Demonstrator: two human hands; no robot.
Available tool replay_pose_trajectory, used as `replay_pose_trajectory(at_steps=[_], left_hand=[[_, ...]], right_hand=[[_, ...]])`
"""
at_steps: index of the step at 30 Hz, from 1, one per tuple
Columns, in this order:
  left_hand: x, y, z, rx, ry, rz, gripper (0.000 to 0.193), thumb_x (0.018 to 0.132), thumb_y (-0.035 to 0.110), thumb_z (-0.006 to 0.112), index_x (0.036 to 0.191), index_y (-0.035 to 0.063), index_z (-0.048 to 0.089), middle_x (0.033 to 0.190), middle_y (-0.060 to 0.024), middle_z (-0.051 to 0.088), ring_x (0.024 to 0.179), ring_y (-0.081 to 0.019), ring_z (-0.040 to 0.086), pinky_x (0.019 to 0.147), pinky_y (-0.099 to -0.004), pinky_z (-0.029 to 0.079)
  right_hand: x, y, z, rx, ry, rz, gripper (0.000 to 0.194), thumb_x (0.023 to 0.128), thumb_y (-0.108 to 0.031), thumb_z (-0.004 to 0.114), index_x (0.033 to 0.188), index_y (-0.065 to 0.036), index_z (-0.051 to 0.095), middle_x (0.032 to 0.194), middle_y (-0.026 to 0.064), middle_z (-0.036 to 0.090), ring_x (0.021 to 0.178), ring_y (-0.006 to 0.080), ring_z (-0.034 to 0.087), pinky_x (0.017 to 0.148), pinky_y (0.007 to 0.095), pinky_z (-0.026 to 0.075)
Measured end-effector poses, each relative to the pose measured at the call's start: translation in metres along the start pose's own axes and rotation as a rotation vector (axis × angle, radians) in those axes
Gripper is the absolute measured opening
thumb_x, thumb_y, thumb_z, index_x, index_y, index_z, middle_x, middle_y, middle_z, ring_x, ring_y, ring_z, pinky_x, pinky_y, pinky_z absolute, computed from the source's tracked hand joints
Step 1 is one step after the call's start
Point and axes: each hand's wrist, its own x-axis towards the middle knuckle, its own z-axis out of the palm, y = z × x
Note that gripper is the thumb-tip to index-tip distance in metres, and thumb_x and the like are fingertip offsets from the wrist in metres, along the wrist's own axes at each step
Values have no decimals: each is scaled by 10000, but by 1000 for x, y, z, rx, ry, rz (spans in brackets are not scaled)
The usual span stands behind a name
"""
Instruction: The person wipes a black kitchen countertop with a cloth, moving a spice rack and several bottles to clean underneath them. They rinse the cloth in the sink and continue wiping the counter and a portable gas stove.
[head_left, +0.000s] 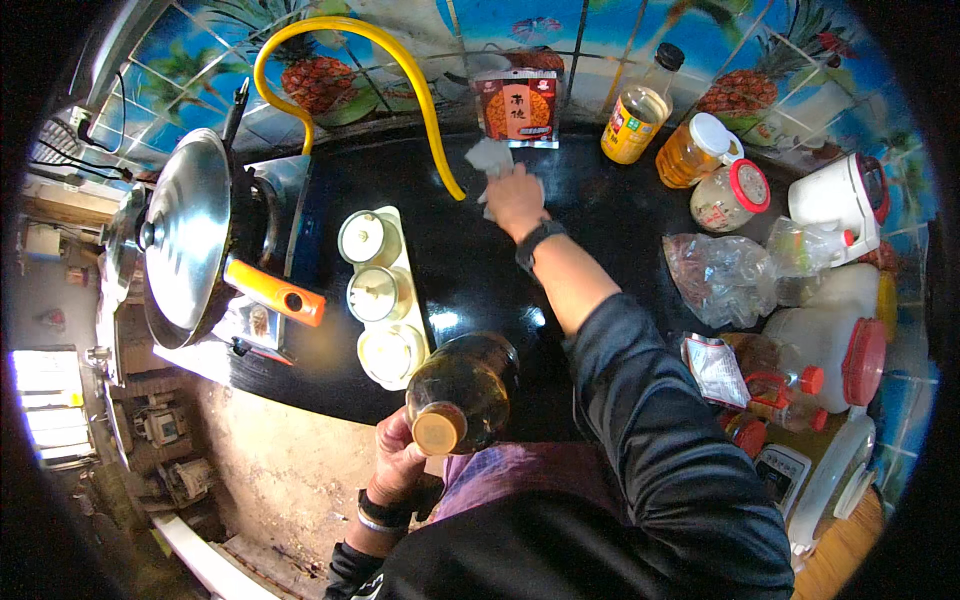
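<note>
My left hand (397, 457) holds a dark bottle (480, 375) with a tan cap, tilted at the counter's front edge. My right arm reaches across the black countertop (480, 277); my right hand (516, 196) presses on a crumpled whitish cloth (490, 159) near the back wall. Just behind the cloth, a red seasoning packet (519, 109) leans against the tiles. The end of a yellow hose (447, 180) lies close to the cloth, left of my right hand. Three lidded glass jars stand in a pale rack (411, 281) to the left.
At left, a lidded wok (187, 232) with an orange handle sits on a gas stove (296, 199). Along the right stand a yellow-labelled bottle (634, 124), a honey-coloured jar (686, 154), a red-lidded jar (724, 196), plastic bags (720, 281), a white pitcher (829, 191) and a large red-lidded container (817, 345).
</note>
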Motion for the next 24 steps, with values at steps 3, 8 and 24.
replay_pose_trajectory(at_steps=[3, 8, 24], left_hand=[[1, -3, -4, -34, -30, -12, 455, 727, 281, 783, 1053, 12, 615, 988, -38, 643, 882, -125, 595, 813, -278, 472], [6, -8, -7, -28, -73, 23, 428, 730, 279, 779, 1023, 5, 628, 977, -38, 644, 883, -132, 597, 812, -286, 475], [3, -8, -5, -35, -36, 10, 448, 741, 292, 766, 1047, -1, 621, 965, -45, 651, 863, -129, 598, 817, -292, 471]], right_hand=[[-15, 20, -3, 103, 77, 166, 221, 847, -163, 506, 936, -33, 661, 1024, 142, 617, 897, 312, 619, 699, 398, 534], [-31, 78, -29, -93, -22, 217, 234, 859, -194, 499, 827, -112, 716, 877, 107, 680, 814, 270, 652, 655, 396, 521], [-6, 48, -20, 83, -135, 79, 245, 848, -224, 519, 949, -54, 663, 907, 151, 672, 862, 305, 652, 702, 438, 529]])
